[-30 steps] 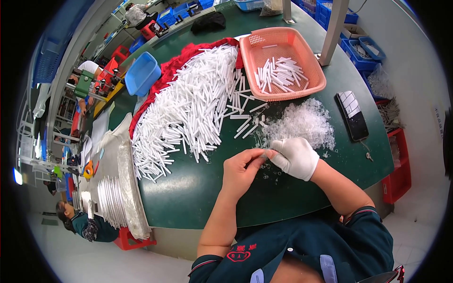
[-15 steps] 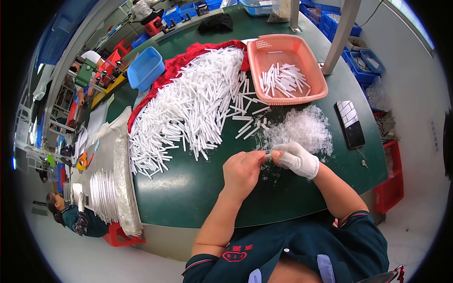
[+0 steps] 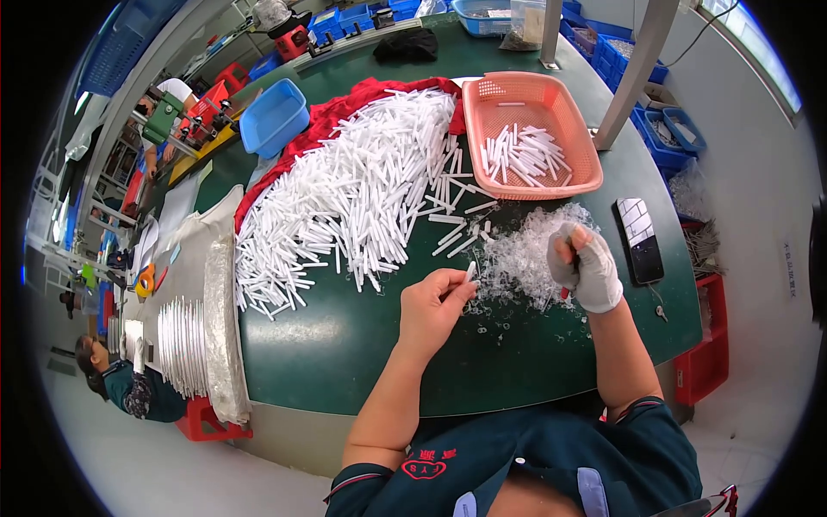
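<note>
On the front of the dark green shirt (image 3: pixel 534 452), red stitching was noted: a small outlined emblem (image 3: pixel 425 470) with characters above it. A vertical line of characters (image 3: pixel 789 269) also ran down the wall at right, small and blurred by the lens.

Hands: two, well apart from each other. Left hand (image 3: pixel 428 308), bare, was pinched between thumb and fingers on one white tube (image 3: pixel 470 273), its end projecting upward, just left of the pile of clear scraps (image 3: pixel 525 267). Right hand (image 3: pixel 593 269), in a white glove with some fingertips bare, was curled above the right side of that pile; cannot tell whether it gripped anything. A small red bit (image 3: pixel 565 293) showed beside it, nature unclear.

Counts on the green worktop (image 3: pixel 345 375): one large heap of white tubes (image 3: pixel 345 189), too many to count, on one red cloth (image 3: pixel 369 90); one coral basket (image 3: pixel 539 191) holding a cluster of similar tubes, with one lying apart toward the far side; one blue basin (image 3: pixel 274 118); one phone (image 3: pixel 640 239), with one key (image 3: pixel 661 313) near its lower end.
</note>
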A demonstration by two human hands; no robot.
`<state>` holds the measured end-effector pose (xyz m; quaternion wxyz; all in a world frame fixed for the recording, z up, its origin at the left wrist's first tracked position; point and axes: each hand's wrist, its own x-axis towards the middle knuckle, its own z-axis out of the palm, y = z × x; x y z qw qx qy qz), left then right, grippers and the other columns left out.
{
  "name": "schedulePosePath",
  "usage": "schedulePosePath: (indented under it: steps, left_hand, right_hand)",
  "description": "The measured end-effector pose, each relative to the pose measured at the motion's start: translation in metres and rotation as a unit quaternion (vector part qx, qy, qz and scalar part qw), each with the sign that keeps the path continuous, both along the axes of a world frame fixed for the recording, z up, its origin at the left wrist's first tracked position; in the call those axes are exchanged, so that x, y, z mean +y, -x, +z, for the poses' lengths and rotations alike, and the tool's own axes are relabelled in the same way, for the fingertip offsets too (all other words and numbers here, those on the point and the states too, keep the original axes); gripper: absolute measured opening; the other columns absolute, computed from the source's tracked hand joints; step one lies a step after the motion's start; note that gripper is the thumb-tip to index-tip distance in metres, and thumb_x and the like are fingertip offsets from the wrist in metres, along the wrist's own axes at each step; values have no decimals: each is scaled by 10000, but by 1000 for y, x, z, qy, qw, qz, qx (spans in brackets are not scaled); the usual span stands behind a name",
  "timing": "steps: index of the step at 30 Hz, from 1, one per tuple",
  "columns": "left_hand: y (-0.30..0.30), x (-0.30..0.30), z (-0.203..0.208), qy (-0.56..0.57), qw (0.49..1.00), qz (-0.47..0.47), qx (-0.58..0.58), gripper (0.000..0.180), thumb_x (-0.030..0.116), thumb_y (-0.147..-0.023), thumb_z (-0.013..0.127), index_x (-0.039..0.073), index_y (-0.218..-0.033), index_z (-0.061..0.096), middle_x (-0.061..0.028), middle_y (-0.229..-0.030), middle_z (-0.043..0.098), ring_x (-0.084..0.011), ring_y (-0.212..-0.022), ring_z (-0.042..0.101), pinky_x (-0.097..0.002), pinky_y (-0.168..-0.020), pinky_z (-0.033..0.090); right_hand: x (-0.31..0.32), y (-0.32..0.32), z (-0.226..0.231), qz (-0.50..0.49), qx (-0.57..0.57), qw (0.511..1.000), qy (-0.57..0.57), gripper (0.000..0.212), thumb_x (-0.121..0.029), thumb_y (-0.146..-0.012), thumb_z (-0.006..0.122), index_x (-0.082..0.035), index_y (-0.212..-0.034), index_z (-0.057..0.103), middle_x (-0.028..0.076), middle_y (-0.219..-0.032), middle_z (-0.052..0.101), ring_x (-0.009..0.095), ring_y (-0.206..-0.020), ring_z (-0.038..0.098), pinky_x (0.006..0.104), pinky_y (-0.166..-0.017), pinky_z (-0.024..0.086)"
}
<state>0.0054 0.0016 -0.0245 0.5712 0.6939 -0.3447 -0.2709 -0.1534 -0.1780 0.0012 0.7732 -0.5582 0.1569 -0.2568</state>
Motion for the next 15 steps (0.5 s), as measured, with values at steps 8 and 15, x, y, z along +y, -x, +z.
schedulePosePath:
  steps: [8,15]
  left_hand:
    - [-6,2,6,14,979,-65,194,186,120,-905,610,-35,-1004,639,-63,-737,666,-55,-547,545,-186,-507,430]
    - [-9,2,8,-12,962,-115,247,258,210,-948,549,-7,-1062,628,-27,-670,620,-52,-513,513,-173,-475,367]
  right_hand:
    - [18,-13,12,24,264,774,576,285,-328,-866,633,-45,-901,624,126,-730,639,303,-673,638,409,-621,492]
    - [19,-15,-3,-57,265,812,517,171,-146,-794,675,-73,-944,635,98,-624,578,236,-559,586,350,-551,453]
